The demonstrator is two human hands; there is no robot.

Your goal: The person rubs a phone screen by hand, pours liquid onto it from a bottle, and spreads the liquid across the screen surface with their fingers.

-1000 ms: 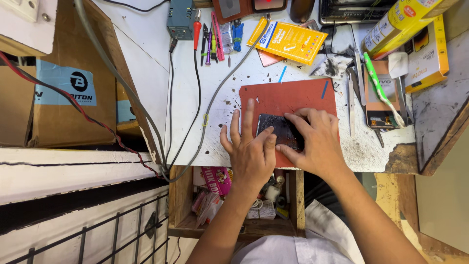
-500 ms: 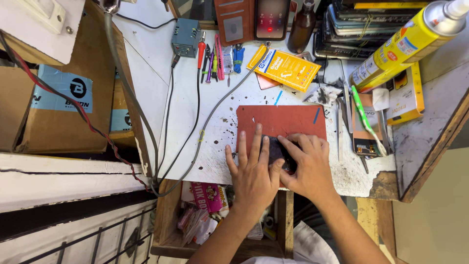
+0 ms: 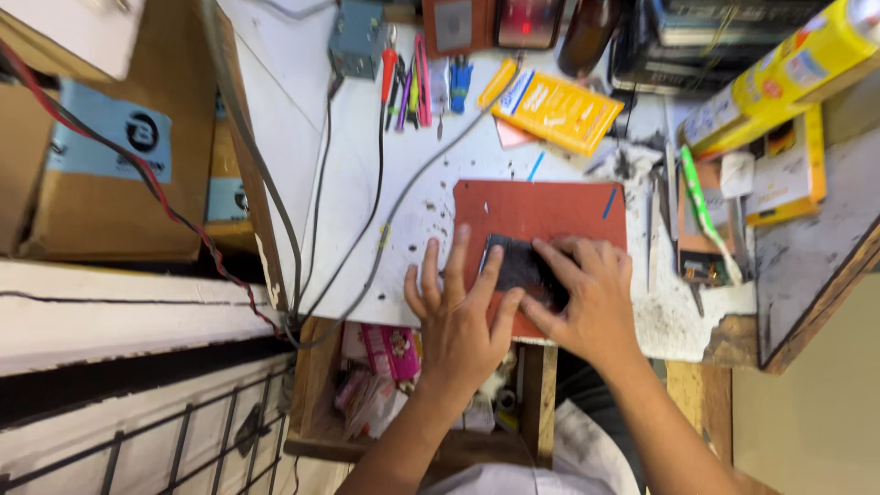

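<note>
Both hands sit a little nearer the counter's front edge than a second ago, and the left fingers have fanned wider. Going left to right: cardboard boxes (image 3: pixel 110 174) stand off the counter's (image 3: pixel 367 192) left side, and grey cables (image 3: pixel 367 238) trail down across its white top. The left hand (image 3: pixel 458 316) lies flat with fingers spread, its fingertips resting on the near left part of the red mat (image 3: pixel 541 215) and against the left edge of the dark flat device (image 3: pixel 522 266). The right hand (image 3: pixel 591 298) covers the device's right side, fingers curled over it and pressing down; neither hand pinches anything. The device lies on the mat between and partly beneath the hands. It looks like a steadying or pressing step; the next move probably needs a firm hold with one hand while the other works an edge.
</note>
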